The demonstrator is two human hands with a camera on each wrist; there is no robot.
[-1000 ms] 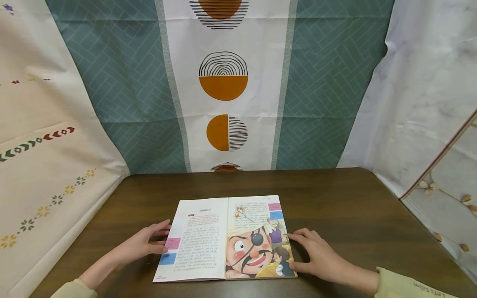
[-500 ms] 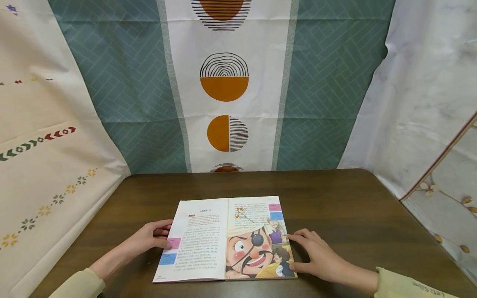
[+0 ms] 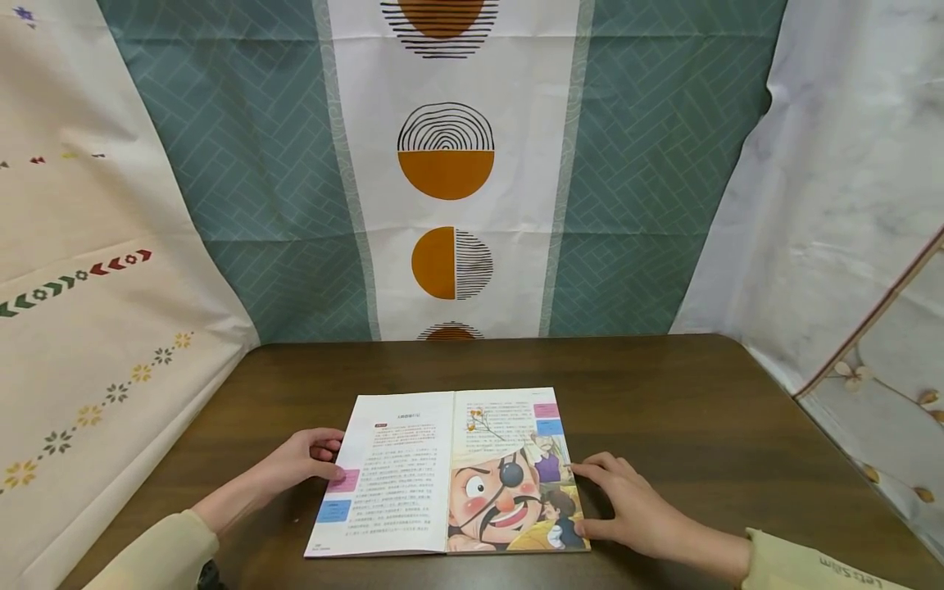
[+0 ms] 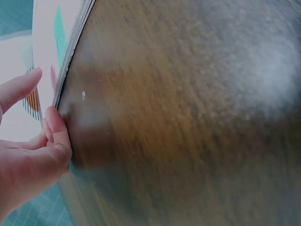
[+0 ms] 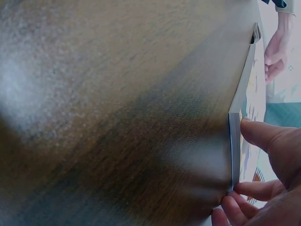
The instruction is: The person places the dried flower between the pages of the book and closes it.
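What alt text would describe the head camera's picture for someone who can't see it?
An open white-paged picture book lies on a dark brown wooden table, a person's left hand at its left edge, right hand at its right; behind hangs teal-and-white patterned cloth.

Smooth paper book point(image 3: 447, 475), perhaps satin, glossy wood-grain table point(image 3: 664, 410), creased matt cloth backdrop point(image 3: 446, 213)

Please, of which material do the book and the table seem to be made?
Book: probably paper, smooth, fairly matte; printed pages with layered edges and no strong glare. Table: wood or wood-look laminate, semi-glossy; brown grain and bright reflections.
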